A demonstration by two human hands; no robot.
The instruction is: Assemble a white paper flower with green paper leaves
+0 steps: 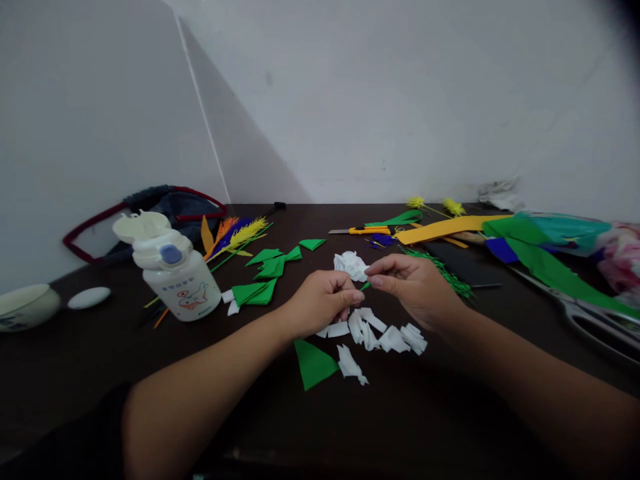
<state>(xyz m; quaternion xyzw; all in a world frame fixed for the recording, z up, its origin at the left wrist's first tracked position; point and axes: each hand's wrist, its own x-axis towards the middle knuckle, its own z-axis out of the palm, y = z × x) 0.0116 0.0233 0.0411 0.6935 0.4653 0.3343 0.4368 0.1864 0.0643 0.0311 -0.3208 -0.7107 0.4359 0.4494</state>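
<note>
A ruffled white paper flower [351, 265] is up between my hands, just above the tabletop. My left hand [323, 300] is closed in a pinch under the bloom, where a bit of green stem [367, 285] shows. With thumb and index finger, my right hand [417, 283] pinches the flower's right edge. Below them lie several folded white paper strips [370, 328]. Nearer to me are a green paper piece [315, 365] and a crumpled white paper piece [351, 365]. Green paper leaves [255, 293] lie left of my left hand.
A white bottle [183, 283] with its lid up stands at the left, near a bowl [27, 308]. Yellow and orange paper plumes [245, 237] lie behind it. A utility knife [357, 231] lies blade out at the back. Scissors [575, 313] and a green strip [555, 267] are at right.
</note>
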